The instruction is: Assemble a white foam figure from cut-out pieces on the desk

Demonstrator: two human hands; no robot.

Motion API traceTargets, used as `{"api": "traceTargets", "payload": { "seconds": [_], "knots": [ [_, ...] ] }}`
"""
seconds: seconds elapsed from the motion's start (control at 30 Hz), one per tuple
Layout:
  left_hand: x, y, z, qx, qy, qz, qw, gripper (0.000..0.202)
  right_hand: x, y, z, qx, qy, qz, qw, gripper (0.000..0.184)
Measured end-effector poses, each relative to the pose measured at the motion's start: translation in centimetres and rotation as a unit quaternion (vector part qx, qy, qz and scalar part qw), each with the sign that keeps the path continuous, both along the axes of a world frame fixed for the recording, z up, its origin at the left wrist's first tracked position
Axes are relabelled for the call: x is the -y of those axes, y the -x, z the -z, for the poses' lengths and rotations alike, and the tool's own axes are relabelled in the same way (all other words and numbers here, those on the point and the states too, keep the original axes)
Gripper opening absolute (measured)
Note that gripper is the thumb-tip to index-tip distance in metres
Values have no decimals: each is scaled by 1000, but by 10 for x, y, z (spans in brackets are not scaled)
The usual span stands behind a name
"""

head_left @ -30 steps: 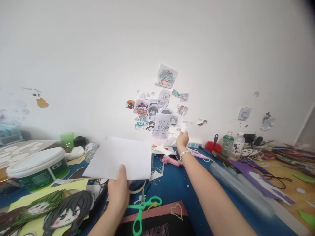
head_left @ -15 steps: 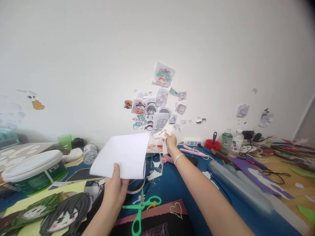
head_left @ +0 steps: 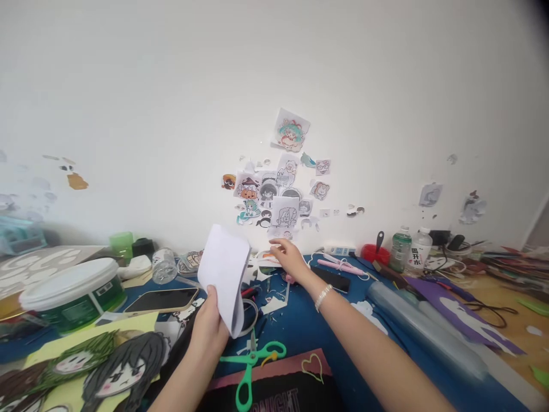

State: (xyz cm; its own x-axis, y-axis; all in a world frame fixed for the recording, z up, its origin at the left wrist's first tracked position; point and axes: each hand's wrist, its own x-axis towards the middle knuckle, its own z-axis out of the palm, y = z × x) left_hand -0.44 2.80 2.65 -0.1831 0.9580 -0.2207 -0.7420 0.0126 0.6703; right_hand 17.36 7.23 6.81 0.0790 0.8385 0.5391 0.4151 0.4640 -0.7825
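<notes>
My left hand (head_left: pixel 211 323) grips folded white paper (head_left: pixel 223 272) by its lower left edge, thumb in front; the sheets stand tilted and bulge apart along the right side. Fingers slightly apart, my right hand (head_left: pixel 288 256) reaches toward the back of the table with nothing visible in it. Just by its fingertips lies a white sheet with an orange drawing (head_left: pixel 266 258), partly covered by the hand. White paper scraps (head_left: pixel 274 305) are scattered below. Nearer to me, green-handled scissors (head_left: pixel 253 359) lie spread on the table and a black and pink item (head_left: pixel 274 380).
A white-lidded green tub (head_left: pixel 72 292), a phone (head_left: pixel 163 300) and cut-out drawings (head_left: pixel 122 375) fill the left. To the right are a pink pen-like tool (head_left: pixel 341 266), a red bowl (head_left: pixel 373 253), bottles (head_left: pixel 401 249) and a clear plastic roll (head_left: pixel 424 329). Drawings (head_left: pixel 290 131) hang on the wall.
My right hand has let go of the cut white paper scraps and its fingers have loosened. The folded paper in my left hand has swung from broad and flat to narrow and upright.
</notes>
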Motion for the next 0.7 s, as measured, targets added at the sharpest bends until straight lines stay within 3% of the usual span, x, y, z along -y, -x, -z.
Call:
{"api": "traceTargets", "payload": {
  "seconds": [0.07,0.13,0.2,0.3,0.43,0.53,0.6,0.7],
  "knots": [
    [1,-2,1,-18,-8,3,1000,26,31,14,3,-42,-12,-161,986,33],
    [3,-5,5,-47,-18,20,999,27,62,24,7,-40,-16,-226,973,48],
    [6,-10,10,-77,-16,59,995,27,87,32,12,2,-6,-197,980,60],
    [15,-18,15,-111,-14,144,983,25,107,38,21,30,-19,-144,989,53],
    [32,-28,10,-154,-79,252,952,32,107,37,36,-46,-29,-113,992,45],
    [43,-34,5,-208,-109,303,923,40,102,34,48,-80,-30,-55,995,39],
    [46,-37,6,-274,-116,284,911,46,100,32,54,-72,-32,1,997,39],
    [43,-40,15,-390,-132,159,898,70,101,31,58,-63,-19,63,996,42]
  ]
}}
